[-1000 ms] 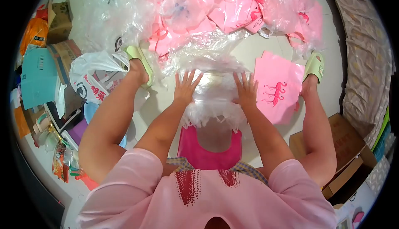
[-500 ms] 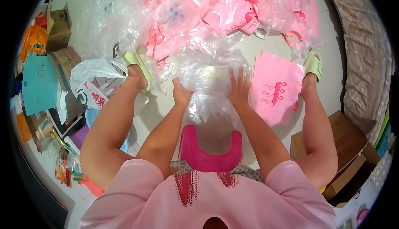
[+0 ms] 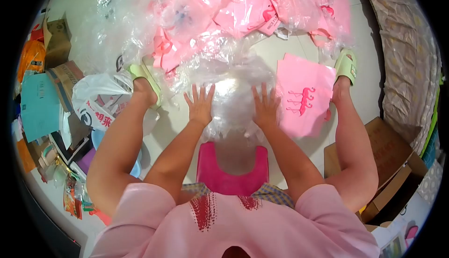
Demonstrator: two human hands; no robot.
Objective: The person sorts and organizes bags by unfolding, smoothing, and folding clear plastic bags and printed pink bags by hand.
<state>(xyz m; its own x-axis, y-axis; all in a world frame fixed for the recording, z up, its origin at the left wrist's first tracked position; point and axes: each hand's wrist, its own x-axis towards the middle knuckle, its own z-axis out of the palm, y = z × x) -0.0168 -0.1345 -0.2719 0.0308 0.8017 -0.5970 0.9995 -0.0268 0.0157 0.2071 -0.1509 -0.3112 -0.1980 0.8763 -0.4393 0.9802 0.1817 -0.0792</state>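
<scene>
A clear plastic bag (image 3: 232,100) lies spread on the floor between my legs, shiny and crinkled. My left hand (image 3: 200,106) rests at its left edge with the fingers spread. On the opposite edge lies my right hand (image 3: 266,107), fingers apart and pointing away from me. Neither hand grips anything. Just right of my right hand are flat pink bags (image 3: 306,94) printed with flamingos, partly stacked. Beyond the clear plastic, a heap of pink flamingo bags (image 3: 243,12) is mixed with loose clear wrapping (image 3: 126,29).
A magenta plastic stool (image 3: 231,185) is beneath me. To the left are a white printed plastic bag (image 3: 100,94), a teal box (image 3: 42,106) and an orange bag (image 3: 32,61). On the right stand an open cardboard box (image 3: 379,150) and a plastic-wrapped long item (image 3: 404,47).
My left hand has opened, its fingers now spread flat at the plastic's edge. The clear plastic looks flatter between my hands. The whole view has shifted slightly.
</scene>
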